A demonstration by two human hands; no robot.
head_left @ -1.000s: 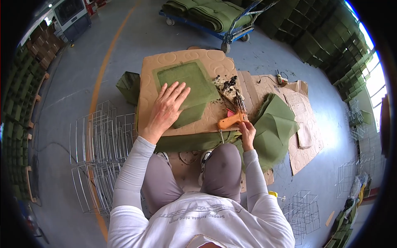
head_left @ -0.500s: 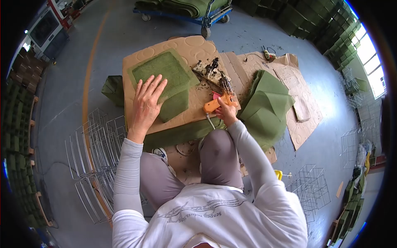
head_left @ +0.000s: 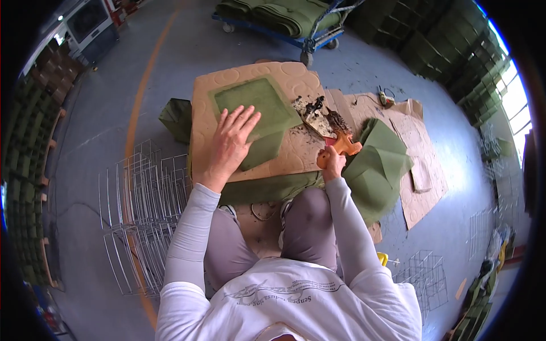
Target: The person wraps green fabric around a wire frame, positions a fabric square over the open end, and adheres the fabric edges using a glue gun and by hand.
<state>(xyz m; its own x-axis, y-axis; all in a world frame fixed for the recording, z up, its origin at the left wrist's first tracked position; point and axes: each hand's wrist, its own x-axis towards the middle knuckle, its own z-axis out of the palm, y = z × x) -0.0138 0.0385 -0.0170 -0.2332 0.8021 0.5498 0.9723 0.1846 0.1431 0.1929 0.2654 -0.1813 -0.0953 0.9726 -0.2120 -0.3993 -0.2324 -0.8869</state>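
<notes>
My left hand [head_left: 230,149] lies flat with fingers stretched out on a green felt-like piece [head_left: 256,94], made of a squarish panel and a folded lower part. The piece rests on a cardboard-topped work surface [head_left: 298,156]. My right hand [head_left: 334,163] is wrapped round the handle of an orange glue gun [head_left: 346,143]. The gun's dark, dirty nozzle end points away from me, beside a scrap [head_left: 311,113] caked with black residue. Just right of the gun sit folded green felt pieces [head_left: 378,170].
Wire frames [head_left: 148,210] stand on the floor at the left, with more wire frames [head_left: 426,278] at lower right. A blue cart [head_left: 284,35] carrying green sheets is beyond the work surface. A small tool [head_left: 387,98] lies on the cardboard at far right.
My right hand has closed round the glue gun's handle, and the gun has turned so its handle points towards me. My left hand stays on the green piece. The camera view has shifted.
</notes>
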